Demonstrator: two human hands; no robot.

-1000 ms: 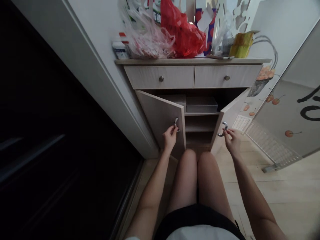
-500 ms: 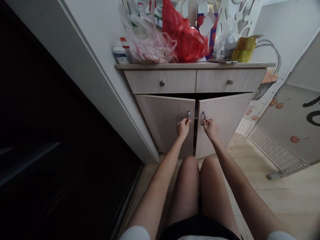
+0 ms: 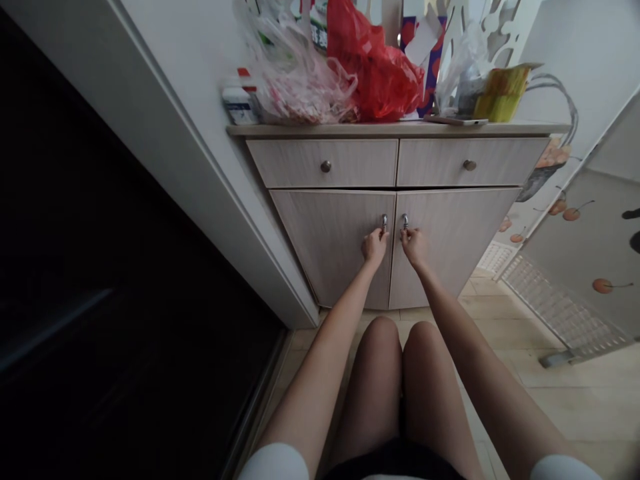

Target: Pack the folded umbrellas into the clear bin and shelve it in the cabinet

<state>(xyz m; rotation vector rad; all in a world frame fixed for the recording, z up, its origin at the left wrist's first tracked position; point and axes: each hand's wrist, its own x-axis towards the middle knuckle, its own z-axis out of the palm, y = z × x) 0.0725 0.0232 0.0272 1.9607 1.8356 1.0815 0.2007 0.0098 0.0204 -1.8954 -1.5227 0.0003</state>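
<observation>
A pale wood-grain cabinet has two lower doors side by side, the left door (image 3: pixel 330 240) and the right door (image 3: pixel 455 233). Both sit nearly flush in the frame, with a thin dark gap along their top edges. My left hand (image 3: pixel 375 246) is closed around the lower part of the left metal door handle (image 3: pixel 385 221). On the other door, my right hand (image 3: pixel 415 247) pinches the lower part of the right metal door handle (image 3: pixel 405 219). Above the doors are a left drawer (image 3: pixel 295 163) and a right drawer (image 3: pixel 435 163) with round knobs, both closed.
Along the cabinet top (image 3: pixel 310 130) stand a white bottle (image 3: pixel 239 105), a pinkish plastic bag (image 3: pixel 305 93), a red plastic bag (image 3: pixel 375 73), a phone-like flat object (image 3: pixel 456 121) and a yellow package (image 3: pixel 503 93). A dark doorway lies left; a cherry-patterned panel (image 3: pixel 575 267) stands right.
Both doors have swung inward from slightly ajar to almost closed, and the dark gap between them has narrowed to a line. My hands moved forward and closer together with the handles.
</observation>
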